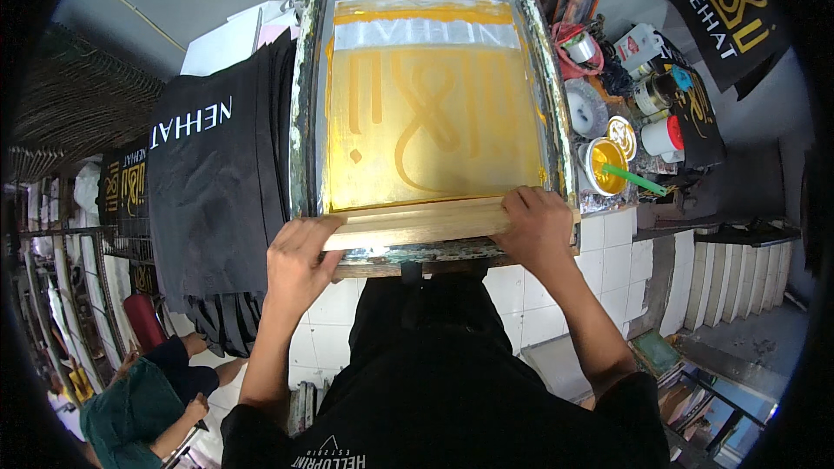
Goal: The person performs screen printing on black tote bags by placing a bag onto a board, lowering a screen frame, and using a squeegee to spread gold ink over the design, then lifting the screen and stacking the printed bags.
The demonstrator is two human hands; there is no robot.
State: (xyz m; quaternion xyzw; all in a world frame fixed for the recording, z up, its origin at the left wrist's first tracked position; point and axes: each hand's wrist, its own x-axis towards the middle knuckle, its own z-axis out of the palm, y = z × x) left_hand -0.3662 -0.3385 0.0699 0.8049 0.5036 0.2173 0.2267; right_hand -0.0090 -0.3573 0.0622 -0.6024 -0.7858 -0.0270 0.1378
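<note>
A wooden squeegee (417,221) lies across the near end of a screen printing frame (301,113). My left hand (300,256) grips its left end, with the thumb on the near side. Around the right end, the fingers of my right hand (537,221) are closed. Yellow-gold ink coats much of the mesh (365,156), where a large lettering design shows through. Toward the far end of the mesh runs a pale band (426,32) with faint lettering. The squeegee's lower edge and whatever lies under the screen are hidden.
Black printed fabric bags (217,182) are stacked left of the frame. On the right stand an ink tub (605,165) with a green spatula (636,179), a glass jar (653,93) and other containers. A black printed bag (717,17) hangs at upper right. Another person (143,408) is at lower left.
</note>
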